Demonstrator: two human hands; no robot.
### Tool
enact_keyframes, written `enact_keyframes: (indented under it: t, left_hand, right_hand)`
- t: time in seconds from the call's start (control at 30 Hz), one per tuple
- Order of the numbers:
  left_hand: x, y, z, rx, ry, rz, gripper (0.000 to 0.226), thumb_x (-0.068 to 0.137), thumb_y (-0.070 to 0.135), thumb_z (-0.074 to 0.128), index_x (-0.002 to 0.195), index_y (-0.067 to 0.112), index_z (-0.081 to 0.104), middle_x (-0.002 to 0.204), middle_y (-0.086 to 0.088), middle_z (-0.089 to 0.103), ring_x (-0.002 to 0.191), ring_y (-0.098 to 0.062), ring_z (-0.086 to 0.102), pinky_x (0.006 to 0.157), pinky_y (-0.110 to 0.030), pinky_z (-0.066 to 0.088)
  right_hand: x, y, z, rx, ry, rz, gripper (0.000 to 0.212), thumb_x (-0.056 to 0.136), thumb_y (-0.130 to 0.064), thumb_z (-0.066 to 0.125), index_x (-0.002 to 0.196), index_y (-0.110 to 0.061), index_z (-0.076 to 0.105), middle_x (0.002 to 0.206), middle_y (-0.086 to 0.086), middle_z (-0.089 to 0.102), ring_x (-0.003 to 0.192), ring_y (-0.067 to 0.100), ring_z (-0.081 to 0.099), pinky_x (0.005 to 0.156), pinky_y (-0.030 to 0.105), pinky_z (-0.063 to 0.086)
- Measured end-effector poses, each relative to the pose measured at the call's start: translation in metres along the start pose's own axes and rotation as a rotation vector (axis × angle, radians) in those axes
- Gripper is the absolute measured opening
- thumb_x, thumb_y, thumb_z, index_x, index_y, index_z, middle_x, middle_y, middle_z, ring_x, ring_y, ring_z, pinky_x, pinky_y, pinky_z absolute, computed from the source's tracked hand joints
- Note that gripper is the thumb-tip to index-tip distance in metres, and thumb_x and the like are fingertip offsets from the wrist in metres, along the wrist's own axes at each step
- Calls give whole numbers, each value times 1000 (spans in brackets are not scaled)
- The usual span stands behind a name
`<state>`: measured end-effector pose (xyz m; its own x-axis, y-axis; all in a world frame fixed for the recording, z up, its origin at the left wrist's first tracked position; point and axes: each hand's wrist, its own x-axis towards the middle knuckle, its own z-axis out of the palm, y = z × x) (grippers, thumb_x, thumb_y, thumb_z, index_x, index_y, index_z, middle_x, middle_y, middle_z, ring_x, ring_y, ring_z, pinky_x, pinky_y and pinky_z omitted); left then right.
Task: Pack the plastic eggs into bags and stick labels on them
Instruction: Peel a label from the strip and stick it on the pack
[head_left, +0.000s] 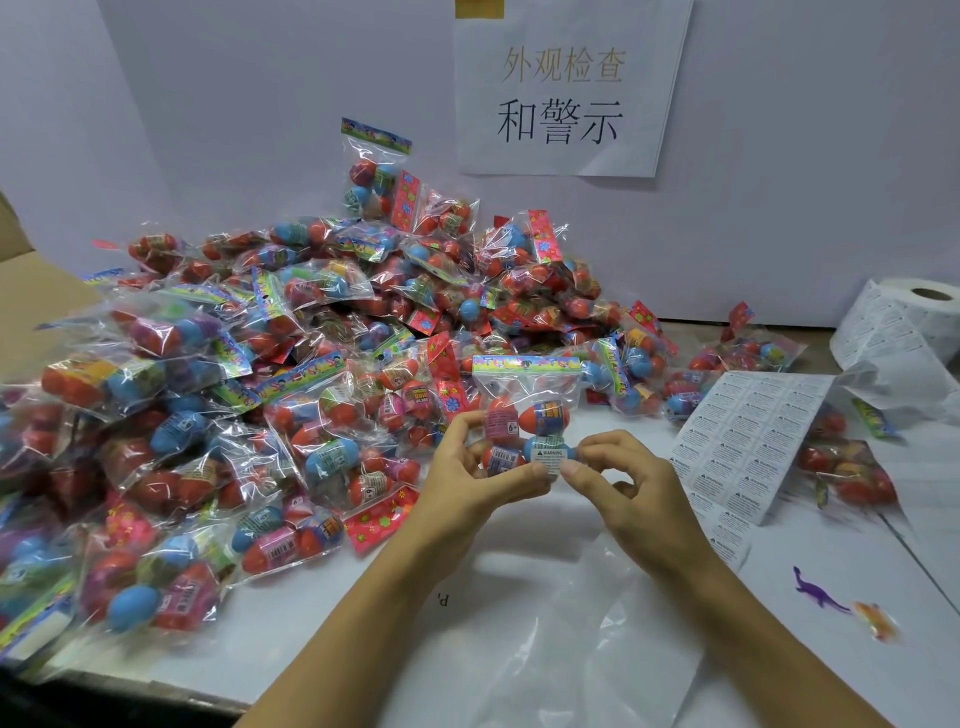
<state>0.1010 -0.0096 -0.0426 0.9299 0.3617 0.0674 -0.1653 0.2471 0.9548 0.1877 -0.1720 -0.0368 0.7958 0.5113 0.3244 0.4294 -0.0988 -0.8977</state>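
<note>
I am holding one sealed bag of plastic eggs (524, 415) upright at the middle of the view, just above the near surface (519, 582), its printed header strip at the top and far from me, so the bag's long axis runs from near to far and slightly up. It sits directly between my two hands, touching both. My left hand (467, 473) grips the lower left side of the bag, fingers curled round the eggs behind and the thumb pressing on the front near the bottom edge. My right hand (618, 473) comes in from the right with thumb and forefinger pinched at the small white warning label (551, 460), which lies on the front of the bag over a blue egg; its other fingers are loosely curled and clear of the bag. I judge the label is being laid and smoothed down, and the right hand is the nearer one to finish that press, while the left only steadies. I cannot tell whether the label is fully stuck along its edges. To the right, near the hands, lies the sheet of warning labels (748, 441), with the label roll (904, 322) beyond it at the far right. The large pile of bagged eggs (249, 374) fills the left and far side.
</note>
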Motion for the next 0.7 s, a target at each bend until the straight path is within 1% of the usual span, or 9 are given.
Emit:
enact_keyframes:
  t: [0.07,0.13,0.2,0.3,0.37,0.47,0.57,0.63,0.7]
  left_hand:
    - [0,-1,0,17,-2,5,80,62,22,94,129,14,50,115,-20,73,106,-39,72,87,-43,61]
    - [0,-1,-1,20,2,7,80,62,22,93,129,14,49,116,-21,73,107,-40,72,89,-45,60]
    - [0,-1,-1,17,2,6,78,63,21,92,129,15,49,116,-20,73,107,-40,72,88,-44,60]
    - [0,-1,0,28,-3,10,77,65,21,93,129,16,50,115,-18,74,104,-38,73,86,-41,61]
    - [0,-1,0,28,0,12,78,63,22,93,128,16,50,114,-19,73,104,-39,73,86,-42,61]
    - [0,-1,-1,-1,10,9,67,70,16,86,126,13,50,110,-22,73,99,-40,73,82,-40,61]
    - [1,0,0,-31,15,-5,51,80,17,79,123,12,51,106,-18,75,92,-39,75,78,-37,61]
    - [1,0,0,-17,8,-5,55,79,21,82,124,13,51,106,-16,76,93,-38,75,79,-37,61]
    - [1,0,-1,6,4,-5,56,78,18,83,125,14,51,108,-17,75,94,-38,75,79,-37,62]
  right_hand:
    - [-1,0,0,-18,-11,-6,13,87,-12,76,86,-25,74,97,-10,64,80,2,61,58,15,46]
    - [-1,0,0,-26,-11,-7,16,88,-9,75,86,-25,73,98,-9,64,81,1,61,59,14,45]
    - [-1,0,0,-16,-3,-7,19,88,-9,74,84,-27,72,99,-8,65,82,1,61,59,14,46]
    - [-1,-1,0,-21,2,-11,14,87,-14,76,84,-27,73,96,-10,64,82,4,61,59,16,46]
    - [0,-1,0,-16,-1,-3,18,88,-9,75,83,-27,73,96,-10,64,82,3,61,59,16,46]
    - [0,-1,0,7,0,9,23,90,-5,70,81,-27,72,97,-8,65,85,1,61,64,17,47]
    - [0,-2,0,17,13,8,17,91,-17,71,77,-26,73,91,-11,66,84,3,62,64,17,47]
    - [-1,-3,1,6,21,-4,15,90,-24,72,76,-26,73,88,-14,66,83,5,63,62,15,47]
    - [-1,-3,1,-9,28,-13,14,89,-24,73,75,-26,72,88,-13,66,83,7,63,60,15,47]
